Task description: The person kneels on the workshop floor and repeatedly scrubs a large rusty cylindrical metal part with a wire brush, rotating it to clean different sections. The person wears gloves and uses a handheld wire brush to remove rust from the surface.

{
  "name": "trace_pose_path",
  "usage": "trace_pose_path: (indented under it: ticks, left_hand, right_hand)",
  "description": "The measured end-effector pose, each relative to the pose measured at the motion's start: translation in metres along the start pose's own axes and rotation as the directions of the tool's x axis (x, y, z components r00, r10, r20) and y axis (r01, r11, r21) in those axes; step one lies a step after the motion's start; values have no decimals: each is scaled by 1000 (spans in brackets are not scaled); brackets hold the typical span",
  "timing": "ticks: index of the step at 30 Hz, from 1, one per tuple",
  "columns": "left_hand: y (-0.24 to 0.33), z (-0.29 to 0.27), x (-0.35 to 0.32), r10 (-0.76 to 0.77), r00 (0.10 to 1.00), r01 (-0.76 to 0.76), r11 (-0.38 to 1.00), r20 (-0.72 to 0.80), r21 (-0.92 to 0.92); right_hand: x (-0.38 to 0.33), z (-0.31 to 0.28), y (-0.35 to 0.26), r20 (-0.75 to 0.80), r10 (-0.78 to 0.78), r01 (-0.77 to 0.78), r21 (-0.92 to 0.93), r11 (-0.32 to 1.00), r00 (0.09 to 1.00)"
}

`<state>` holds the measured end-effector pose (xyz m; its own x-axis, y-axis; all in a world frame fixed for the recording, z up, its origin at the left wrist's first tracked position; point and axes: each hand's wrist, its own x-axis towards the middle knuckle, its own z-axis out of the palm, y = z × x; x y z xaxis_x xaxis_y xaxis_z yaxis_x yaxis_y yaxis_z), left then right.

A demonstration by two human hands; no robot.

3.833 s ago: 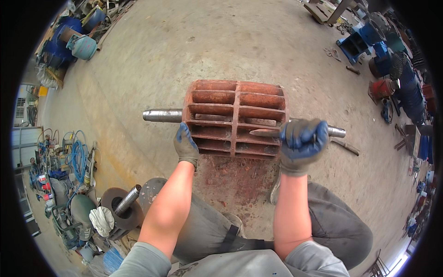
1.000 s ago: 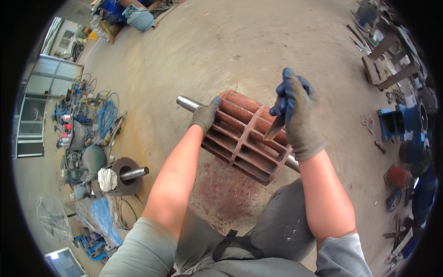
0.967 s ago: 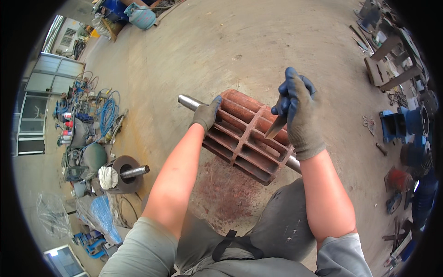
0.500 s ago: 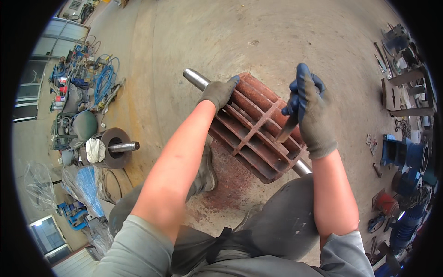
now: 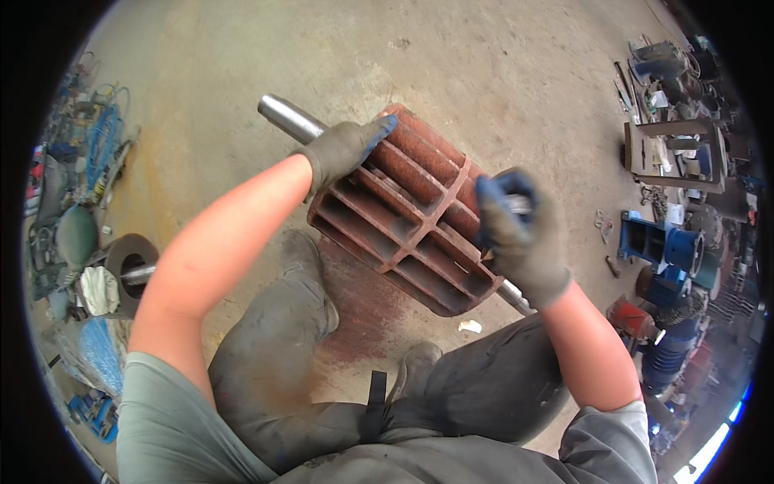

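Note:
A rusty red-brown rotor (image 5: 423, 222) with deep ribbed pockets lies slantwise in front of me, above the floor. A bare steel shaft (image 5: 290, 118) sticks out of its far left end, and a shorter steel stub shows at its near right end. My gloved left hand (image 5: 343, 153) is closed over the rotor's upper left end, thumb along its rim. My gloved right hand (image 5: 524, 234) is closed around a flat-bladed scraper, over the rotor's right side. Only a metal end of the scraper (image 5: 518, 204) shows between the fingers; its blade is mostly hidden.
Red dust covers the floor (image 5: 359, 302) below the rotor, near my boots. To the left stand a thick grey cylinder (image 5: 129, 262) with a shaft, a white rag (image 5: 98, 290) and blue hose. On the right are a metal frame (image 5: 677, 153), blue machine parts (image 5: 661, 242) and a red part (image 5: 633, 317).
The view has shifted, so the rotor sits further left. My right hand has turned and come down toward the rotor, hiding the scraper's blade. My left hand keeps its place on the rotor.

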<state>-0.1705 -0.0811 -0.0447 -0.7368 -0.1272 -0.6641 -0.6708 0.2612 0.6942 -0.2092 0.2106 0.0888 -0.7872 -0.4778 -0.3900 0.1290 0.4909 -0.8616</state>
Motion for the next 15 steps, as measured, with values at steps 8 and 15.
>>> trace_pose_path:
  ticks: [8,15]
  left_hand:
    - [3,-5,-10,30,998,-34,996,57,79]
    - [0,0,-15,99,995,-97,989,-8,110]
  right_hand:
    - [-3,11,-6,-132,-197,221,203,954,971]
    - [-9,12,-2,-87,-244,231,-142,963,966]
